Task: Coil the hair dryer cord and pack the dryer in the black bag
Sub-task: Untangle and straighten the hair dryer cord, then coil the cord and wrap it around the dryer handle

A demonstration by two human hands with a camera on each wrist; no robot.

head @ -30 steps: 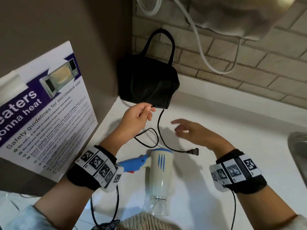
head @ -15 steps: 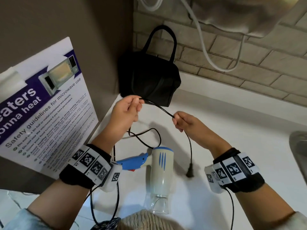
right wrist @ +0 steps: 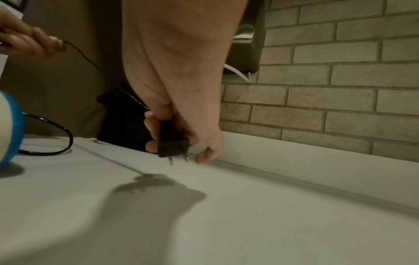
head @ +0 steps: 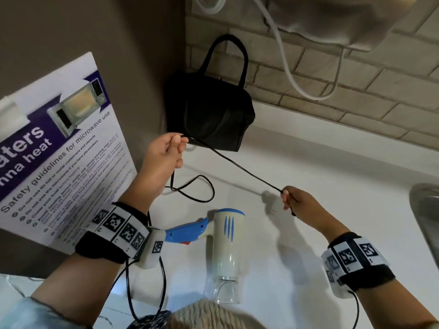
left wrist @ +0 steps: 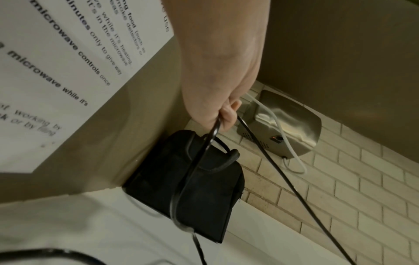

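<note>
A white hair dryer (head: 226,243) with a blue handle (head: 187,232) lies on the white counter (head: 308,269), nozzle toward me. Its black cord (head: 235,163) runs taut between my hands, with a slack loop (head: 199,189) on the counter behind the dryer. My left hand (head: 166,153) pinches the cord (left wrist: 272,165) in front of the black bag (head: 209,115). My right hand (head: 294,200) holds the cord's end, its fingers curled round the plug (right wrist: 173,146), prongs pointing down just above the counter. The black bag (left wrist: 188,188) stands upright in the corner; I cannot tell whether it is zipped.
A microwave safety poster (head: 54,150) leans at the left. A brick wall (head: 356,86) with a steel wall unit (head: 332,17) and white hose (head: 292,74) runs behind. A metal sink rim (head: 425,210) is at the right edge.
My right hand took hold of the cord near my left hand, slid along it to the plug, and lifted the plug off the counter. The hands moved apart and the cord is now taut.
</note>
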